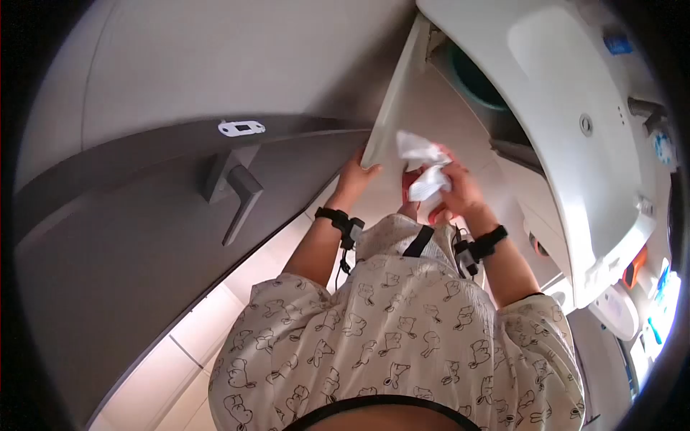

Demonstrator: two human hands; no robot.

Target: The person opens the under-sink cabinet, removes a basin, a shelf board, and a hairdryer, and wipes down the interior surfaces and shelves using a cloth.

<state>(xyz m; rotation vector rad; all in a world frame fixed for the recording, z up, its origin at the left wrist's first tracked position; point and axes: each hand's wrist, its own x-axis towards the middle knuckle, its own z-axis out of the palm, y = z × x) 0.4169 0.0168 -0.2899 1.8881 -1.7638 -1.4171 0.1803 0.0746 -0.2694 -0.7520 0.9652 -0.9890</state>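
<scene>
I see a thin, crumpled white cloth [429, 182], softly creased, mid-scene, left of the glossy, rounded sink [557, 93]. My right hand [463, 188] has it clamped in curled fingers, the forearm reaching far and angled left. My left hand [354, 179], arm stretched forward, is closed on the near edge of the flat, pale cabinet door [394, 92], thumb on its right side. Farther left stands a smooth grey door [144, 266] with an angular handle [244, 194].

Beside the white sink [557, 93], the cloth [430, 184] is white, the cabinet door [397, 93] cream. Under the sink, a tub [472, 77] is green; black animal outlines pattern the pale shirt [402, 327].
</scene>
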